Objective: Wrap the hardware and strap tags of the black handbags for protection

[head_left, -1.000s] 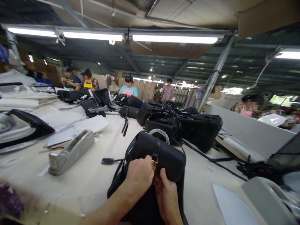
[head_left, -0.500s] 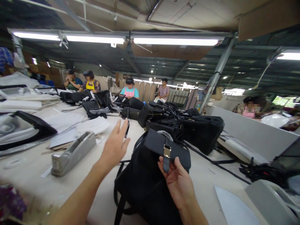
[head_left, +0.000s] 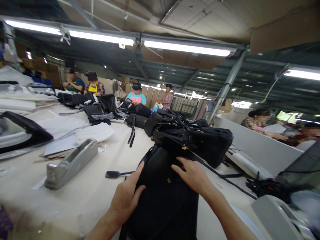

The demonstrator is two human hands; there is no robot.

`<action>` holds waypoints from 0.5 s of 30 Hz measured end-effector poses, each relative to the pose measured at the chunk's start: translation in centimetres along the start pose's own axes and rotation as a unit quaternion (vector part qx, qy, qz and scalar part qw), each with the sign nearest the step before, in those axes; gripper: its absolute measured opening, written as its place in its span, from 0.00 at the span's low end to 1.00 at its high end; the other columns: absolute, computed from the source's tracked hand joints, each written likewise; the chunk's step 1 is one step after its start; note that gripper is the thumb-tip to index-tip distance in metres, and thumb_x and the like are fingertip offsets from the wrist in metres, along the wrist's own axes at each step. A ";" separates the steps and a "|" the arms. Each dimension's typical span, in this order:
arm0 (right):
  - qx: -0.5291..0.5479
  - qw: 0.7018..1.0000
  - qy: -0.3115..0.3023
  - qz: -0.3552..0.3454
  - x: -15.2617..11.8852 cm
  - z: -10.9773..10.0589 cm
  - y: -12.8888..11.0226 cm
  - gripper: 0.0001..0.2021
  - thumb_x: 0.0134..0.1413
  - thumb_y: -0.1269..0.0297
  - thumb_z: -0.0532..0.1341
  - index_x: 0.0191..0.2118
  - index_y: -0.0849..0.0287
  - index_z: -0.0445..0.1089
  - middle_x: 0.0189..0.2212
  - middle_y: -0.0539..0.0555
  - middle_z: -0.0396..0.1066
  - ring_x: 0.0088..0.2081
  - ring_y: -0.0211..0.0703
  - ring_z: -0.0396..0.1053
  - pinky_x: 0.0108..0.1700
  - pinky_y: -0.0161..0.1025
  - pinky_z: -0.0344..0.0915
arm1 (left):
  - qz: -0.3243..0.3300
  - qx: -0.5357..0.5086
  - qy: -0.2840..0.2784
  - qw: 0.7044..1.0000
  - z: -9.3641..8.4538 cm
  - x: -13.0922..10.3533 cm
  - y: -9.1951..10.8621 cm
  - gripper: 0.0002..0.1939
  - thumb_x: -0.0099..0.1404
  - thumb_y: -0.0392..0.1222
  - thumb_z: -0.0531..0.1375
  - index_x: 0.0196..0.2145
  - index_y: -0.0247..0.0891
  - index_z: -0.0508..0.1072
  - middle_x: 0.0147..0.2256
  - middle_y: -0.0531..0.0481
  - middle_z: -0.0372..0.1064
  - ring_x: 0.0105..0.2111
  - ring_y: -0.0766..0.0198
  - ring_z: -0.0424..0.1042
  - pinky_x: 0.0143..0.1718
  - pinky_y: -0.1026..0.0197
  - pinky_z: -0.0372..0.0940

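Note:
A black backpack [head_left: 165, 206] lies in front of me on the pale table, with a small round gold-coloured snap [head_left: 169, 180] on its upper panel. Along the bag's left side rests my left hand [head_left: 126, 196], its fingers stretched out and the thumb apart. My right hand [head_left: 193, 173] reaches across the upper right of the bag, fingers spread on or just above the dark fabric. Both hands are open. A black strap end [head_left: 113, 174] sticks out to the left of the bag. The buckled flap cannot be made out now.
A pile of black bags [head_left: 210, 140] stands just beyond. To the left are a grey tape dispenser [head_left: 72, 163] and white sheets [head_left: 96, 132]. Another grey dispenser [head_left: 275, 213] sits at right, near a low white partition [head_left: 265, 140]. Several people work farther back.
My right hand has let go of the flap's buckle strap and moved up the bag. My left hand has come down onto the bag's left side. The flap no longer shows in front.

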State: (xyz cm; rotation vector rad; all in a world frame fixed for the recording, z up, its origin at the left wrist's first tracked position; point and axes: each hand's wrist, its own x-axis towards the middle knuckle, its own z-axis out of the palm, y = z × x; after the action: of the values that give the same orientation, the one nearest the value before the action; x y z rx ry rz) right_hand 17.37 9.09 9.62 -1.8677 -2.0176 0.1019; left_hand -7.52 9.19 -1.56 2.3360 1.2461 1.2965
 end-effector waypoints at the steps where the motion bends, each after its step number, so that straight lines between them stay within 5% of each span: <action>1: -0.018 1.000 -0.020 -0.006 -0.2 0.3 -0.1 0.19 0.59 0.59 0.58 0.51 0.65 0.71 0.48 0.65 0.75 0.50 0.58 0.71 0.54 0.52 0.64 | 0.007 -0.001 0.009 1.000 0.1 0.0 0.0 0.38 0.65 0.33 0.55 0.68 0.51 0.45 0.62 0.50 0.60 0.58 0.57 0.66 0.55 0.54 0.68; 8: -0.110 0.992 -0.048 -0.046 0.2 0.2 -0.7 0.30 0.53 0.63 0.65 0.60 0.68 0.61 0.56 0.68 0.66 0.56 0.58 0.65 0.56 0.49 0.60 | 0.059 -0.018 0.080 0.995 0.4 -0.3 -0.6 0.34 0.67 0.34 0.55 0.67 0.51 0.50 0.59 0.52 0.65 0.55 0.58 0.70 0.54 0.58 0.68; 15: -0.139 0.987 -0.056 -0.051 1.0 -1.3 -1.5 0.15 0.49 0.66 0.67 0.45 0.58 0.70 0.45 0.58 0.71 0.43 0.50 0.72 0.40 0.40 0.64 | 0.046 -0.022 0.103 0.993 0.8 -0.7 -1.3 0.31 0.68 0.35 0.55 0.66 0.48 0.54 0.57 0.49 0.68 0.53 0.59 0.72 0.54 0.57 0.69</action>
State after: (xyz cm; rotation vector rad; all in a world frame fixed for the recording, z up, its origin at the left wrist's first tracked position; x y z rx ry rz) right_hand 16.32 9.64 11.52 -1.9544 -2.2995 -0.1101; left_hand -7.83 9.62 -3.10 2.3004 1.1632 1.6133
